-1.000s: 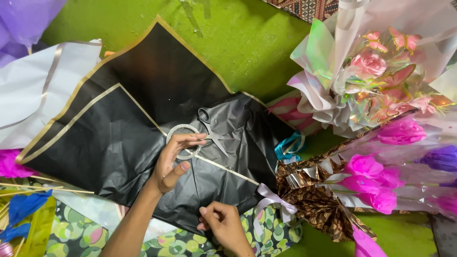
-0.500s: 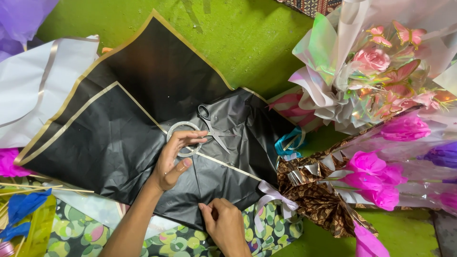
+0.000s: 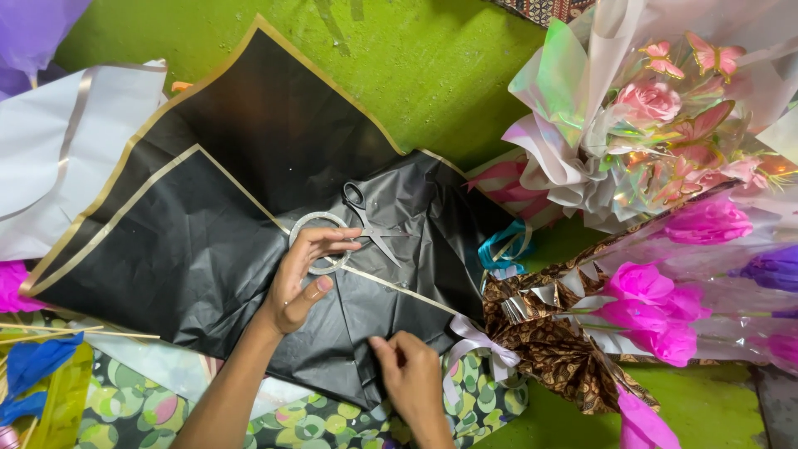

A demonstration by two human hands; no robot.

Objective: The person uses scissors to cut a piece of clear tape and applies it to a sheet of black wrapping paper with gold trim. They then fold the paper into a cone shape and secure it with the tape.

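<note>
The left hand [image 3: 303, 278] lies palm-down on a spread of black wrapping paper [image 3: 208, 241], its fingers loosely extended over a clear roll of tape [image 3: 318, 242] — the fingertips touch the ring and the thumb sticks out to the side. The right hand [image 3: 411, 374] sits lower, at the paper's near edge, with fingers curled together and seemingly pinching a fold of the black sheet; what exactly lies between the fingertips is too small to tell. A thin pale strip runs diagonally across the paper from the tape roll toward a white ribbon bow [image 3: 478, 345].

Just beyond the tape roll, a pair of grey scissors [image 3: 370, 220] rests on the crumpled part of the paper, handles away from the person. The black sheets have gold borders and lie on a green surface [image 3: 432, 75]. To the left is a white sheet with a gold edge [image 3: 58, 141]. To the right stand wrapped bouquets — one with pink roses and butterflies in iridescent film [image 3: 657, 108], another of magenta flowers [image 3: 648, 308] in brown patterned wrap. A teal ribbon [image 3: 503, 245] lies between the black paper and the bouquets.
</note>
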